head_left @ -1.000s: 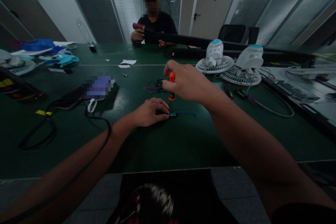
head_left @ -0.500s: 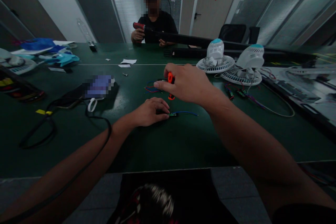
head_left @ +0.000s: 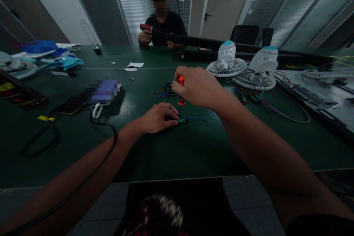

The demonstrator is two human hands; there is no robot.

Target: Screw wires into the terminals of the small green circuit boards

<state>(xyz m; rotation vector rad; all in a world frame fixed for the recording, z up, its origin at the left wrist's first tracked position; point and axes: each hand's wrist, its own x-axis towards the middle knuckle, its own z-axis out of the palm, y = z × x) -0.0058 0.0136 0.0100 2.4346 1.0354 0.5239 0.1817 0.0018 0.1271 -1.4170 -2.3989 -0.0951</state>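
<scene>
A small green circuit board (head_left: 182,120) lies on the dark green table (head_left: 177,155), with a blue wire (head_left: 199,118) running off to its right. My left hand (head_left: 162,118) rests on the table and pinches the board's left end between thumb and fingers. My right hand (head_left: 193,86) is closed around the handle of an orange and black screwdriver (head_left: 181,100). The screwdriver stands upright, its thin shaft reaching down to the board; the exact contact at the tip is too small to make out. Behind the hands lie loose coloured wires (head_left: 160,93).
Two white fans (head_left: 227,61) stand at the right, near more small boards (head_left: 254,97) with wires. Left are a phone (head_left: 103,91), a black cable (head_left: 56,140) and blue plastic (head_left: 65,62). Across the table a person (head_left: 166,25) holds a red tool by long black bars (head_left: 199,41).
My right hand's thumb and fingers have curled and turned around the screwdriver handle, which leans slightly further right. The left hand and the board stay in place.
</scene>
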